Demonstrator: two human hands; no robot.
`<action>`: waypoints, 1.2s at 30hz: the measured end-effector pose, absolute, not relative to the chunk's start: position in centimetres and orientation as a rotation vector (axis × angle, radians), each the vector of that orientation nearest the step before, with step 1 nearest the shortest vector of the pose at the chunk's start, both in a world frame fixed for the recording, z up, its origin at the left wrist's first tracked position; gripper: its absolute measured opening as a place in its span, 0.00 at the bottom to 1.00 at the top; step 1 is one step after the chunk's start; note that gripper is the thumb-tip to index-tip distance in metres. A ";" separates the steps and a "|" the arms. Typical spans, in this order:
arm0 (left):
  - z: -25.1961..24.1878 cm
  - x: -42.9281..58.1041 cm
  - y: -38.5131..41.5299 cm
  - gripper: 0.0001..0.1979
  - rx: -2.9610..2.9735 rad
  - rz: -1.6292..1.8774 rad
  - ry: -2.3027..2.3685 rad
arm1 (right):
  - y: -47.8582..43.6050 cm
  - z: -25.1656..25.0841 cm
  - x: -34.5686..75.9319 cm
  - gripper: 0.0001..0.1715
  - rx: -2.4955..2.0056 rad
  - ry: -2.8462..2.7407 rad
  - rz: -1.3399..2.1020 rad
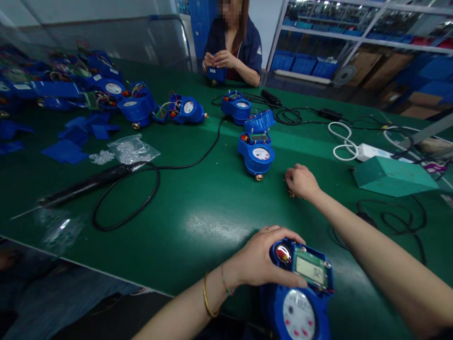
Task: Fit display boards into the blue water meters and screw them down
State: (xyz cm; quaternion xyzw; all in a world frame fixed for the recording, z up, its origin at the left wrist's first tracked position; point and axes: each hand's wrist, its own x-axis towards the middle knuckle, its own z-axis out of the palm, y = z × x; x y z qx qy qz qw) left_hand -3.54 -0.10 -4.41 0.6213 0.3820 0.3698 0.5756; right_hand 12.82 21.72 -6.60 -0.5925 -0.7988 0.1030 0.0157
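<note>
A: Where's the L hand (pixel 262 257)?
B: Lower R of view, on a blue meter (pixel 300 307) nr the near edge of the green table (pixel 205 198). Fingers wrap the far side, thumb lies across the front btwn display & dial. Part-curled, w/ a grip on the meter.

A: Meter's condition?
B: Dial faces up. Upper compartment uncovered: circuit board (pixel 311 271) w/ grey display, plus a red-&-yellow part (pixel 283 254) in the round recess beside it.

A: And the R hand (pixel 302 181)?
B: Farther out, arm stretched over the table. Fingers bent in & bunched at a small heap of copper-coloured bits (pixel 293 194). Can't tell if it has any pinched; fingertips are hidden.

A: What's nr that hand?
B: To its L, second meter (pixel 260 153), compartment also uncovered, brass fitting pointing our way. Third meter (pixel 236 107) just beyond. Off to the R, a green box (pixel 394 175) & a white power strip (pixel 375 152).

A: L side of the table?
B: Black tool (pixel 88 185) w/ thin shaft, cord looped. Plastic bag (pixel 136 150) of small pcs, loose pcs (pixel 102 157) next to it. Blue covers (pixel 71 139) scattered; behind, piled meters (pixel 56 89), some w/ wires showing.

A: Anyone else?
B: Yes, a co-worker (pixel 247 52) across the table, both hands at a blue unit (pixel 216 74).
</note>
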 end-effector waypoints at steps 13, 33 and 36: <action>-5.1 -2.8 -2.5 0.32 1.236 0.973 1.005 | -0.6 -1.3 21.1 0.16 -1.489 -1.407 1.120; -5.3 -2.3 -2.5 0.30 1.188 1.024 0.988 | -8.2 -3.3 16.7 0.18 -1.748 -1.387 0.645; -5.3 -2.3 -2.5 0.30 1.207 1.023 0.991 | -8.4 -3.4 16.7 0.17 -1.757 -1.439 0.572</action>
